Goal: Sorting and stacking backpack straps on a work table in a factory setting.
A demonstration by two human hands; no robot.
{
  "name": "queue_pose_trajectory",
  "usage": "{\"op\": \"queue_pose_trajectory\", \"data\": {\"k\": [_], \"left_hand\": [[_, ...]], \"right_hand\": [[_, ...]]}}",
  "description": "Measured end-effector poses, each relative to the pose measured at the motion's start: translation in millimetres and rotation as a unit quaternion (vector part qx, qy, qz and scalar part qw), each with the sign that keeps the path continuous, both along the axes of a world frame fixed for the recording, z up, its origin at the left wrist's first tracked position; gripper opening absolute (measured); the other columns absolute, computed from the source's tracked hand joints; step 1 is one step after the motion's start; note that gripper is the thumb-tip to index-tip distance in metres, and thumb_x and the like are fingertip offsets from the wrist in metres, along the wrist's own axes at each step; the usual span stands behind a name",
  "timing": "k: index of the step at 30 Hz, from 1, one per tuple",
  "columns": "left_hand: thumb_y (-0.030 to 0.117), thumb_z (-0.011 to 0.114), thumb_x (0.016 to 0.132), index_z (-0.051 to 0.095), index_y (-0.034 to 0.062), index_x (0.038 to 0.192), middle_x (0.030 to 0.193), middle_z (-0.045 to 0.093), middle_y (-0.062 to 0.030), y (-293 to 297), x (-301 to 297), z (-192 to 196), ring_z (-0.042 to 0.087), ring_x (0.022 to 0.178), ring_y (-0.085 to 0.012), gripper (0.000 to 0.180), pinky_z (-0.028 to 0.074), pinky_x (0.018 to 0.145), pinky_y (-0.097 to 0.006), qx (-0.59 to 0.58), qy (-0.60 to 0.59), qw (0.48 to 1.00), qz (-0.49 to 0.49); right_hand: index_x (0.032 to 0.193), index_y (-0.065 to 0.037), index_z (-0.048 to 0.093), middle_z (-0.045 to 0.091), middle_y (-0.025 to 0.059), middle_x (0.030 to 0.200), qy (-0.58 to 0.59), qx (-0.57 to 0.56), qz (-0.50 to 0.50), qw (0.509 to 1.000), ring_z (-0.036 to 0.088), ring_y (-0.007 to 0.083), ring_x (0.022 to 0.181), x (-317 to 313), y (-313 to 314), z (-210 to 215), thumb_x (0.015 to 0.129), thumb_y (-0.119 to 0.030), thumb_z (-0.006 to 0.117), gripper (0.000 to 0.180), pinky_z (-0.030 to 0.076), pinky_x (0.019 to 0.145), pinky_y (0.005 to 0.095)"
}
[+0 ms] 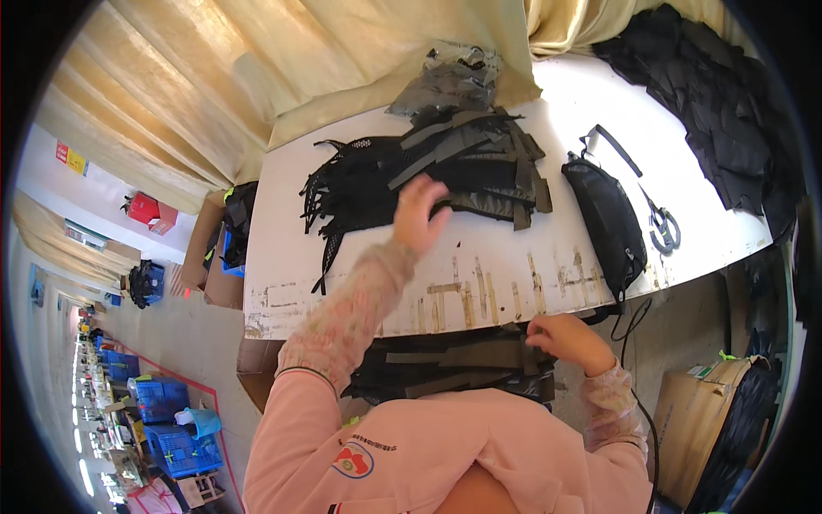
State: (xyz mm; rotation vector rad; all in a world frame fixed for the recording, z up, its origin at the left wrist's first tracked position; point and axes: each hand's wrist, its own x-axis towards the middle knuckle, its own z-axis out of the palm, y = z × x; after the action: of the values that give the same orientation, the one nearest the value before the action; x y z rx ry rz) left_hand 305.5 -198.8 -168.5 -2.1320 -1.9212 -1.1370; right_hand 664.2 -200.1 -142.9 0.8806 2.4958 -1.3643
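Observation:
A pile of black fabric pieces (368, 188), with mesh ends at the left and flat dark strips at the right, lies on the white table. My left hand (418, 216) is over its near edge, fingers loosely apart and nothing gripped between them. Below the table's front edge, close to my body, is a second stack of black fabric pieces (445, 360) with grey-brown strips. At that stack's right end my right hand (572, 341) has its fingers curled together on the corner of a piece; the fingertips are partly hidden.
On the table's right are a black zipped pouch (606, 223) with a strap and dark-handled scissors (663, 230). A clear plastic bag (449, 81) sits at the back. Black garments (702, 94) heap at far right. A cardboard box (702, 411) and a cable (642, 377) are below.

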Motion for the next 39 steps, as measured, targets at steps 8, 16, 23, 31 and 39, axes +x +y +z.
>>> {"op": "queue_pose_trajectory", "data": {"k": [8, 16, 23, 31, 39], "left_hand": [[0.070, 0.055, 0.077, 0.016, 0.0315, 0.150, 0.158, 0.004, -0.0150, 58, -62, -12, 0.003, 0.146, -0.0316, 0.092, 0.007, 0.108, -0.066, -0.318, 0.140, 0.917, 0.195], [0.054, 0.056, 0.086, 0.026, 0.0262, 0.148, 0.154, 0.021, -0.0147, -21, -52, -32, 0.016, 0.143, -0.0322, 0.075, 0.012, 0.108, -0.066, -0.236, 0.135, 0.956, 0.112], [0.051, 0.061, 0.084, 0.032, 0.0238, 0.145, 0.151, 0.026, -0.0162, -56, -45, -29, 0.020, 0.141, -0.0331, 0.073, 0.014, 0.107, -0.066, -0.224, 0.123, 0.961, 0.107], [0.033, 0.069, 0.081, 0.062, 0.0076, 0.108, 0.112, 0.060, -0.0186, 8, -26, 0, 0.055, 0.106, -0.0365, 0.038, 0.045, 0.089, -0.044, -0.047, 0.058, 0.988, 0.133], [0.019, 0.076, 0.074, 0.061, 0.0063, 0.092, 0.089, 0.064, -0.0119, 23, -34, 6, 0.062, 0.086, -0.0306, 0.027, 0.049, 0.072, -0.038, -0.091, -0.008, 0.992, 0.088]], "right_hand": [[0.099, -0.005, 0.059, 0.065, 0.0147, 0.078, 0.121, 0.078, -0.089, 0.985, 0.063, 0.0338, 0.075, -21, 13, -13, 0.082, -0.020, 0.066, 0.024, 0.049, 0.067, 0.0407], [0.098, -0.002, 0.060, 0.065, 0.0125, 0.074, 0.145, 0.006, -0.083, 0.986, 0.063, 0.0244, 0.067, -36, 25, -26, 0.083, -0.015, 0.065, 0.021, 0.049, 0.063, 0.0328], [0.098, -0.002, 0.060, 0.063, 0.0099, 0.075, 0.259, 0.015, -0.189, 0.947, 0.060, 0.0186, 0.065, -66, 38, -31, 0.084, -0.015, 0.065, 0.019, 0.049, 0.062, 0.0301], [0.141, -0.019, 0.041, 0.022, 0.0152, 0.152, 0.131, 0.383, -0.046, 0.913, 0.018, 0.0342, 0.142, -98, 20, -66, 0.079, -0.036, 0.068, 0.069, 0.015, 0.112, 0.0558], [0.138, -0.016, 0.043, 0.029, 0.0180, 0.150, 0.165, 0.367, -0.037, 0.915, 0.023, 0.0345, 0.141, -96, 26, -70, 0.081, -0.038, 0.066, 0.066, 0.016, 0.112, 0.0559]]}}
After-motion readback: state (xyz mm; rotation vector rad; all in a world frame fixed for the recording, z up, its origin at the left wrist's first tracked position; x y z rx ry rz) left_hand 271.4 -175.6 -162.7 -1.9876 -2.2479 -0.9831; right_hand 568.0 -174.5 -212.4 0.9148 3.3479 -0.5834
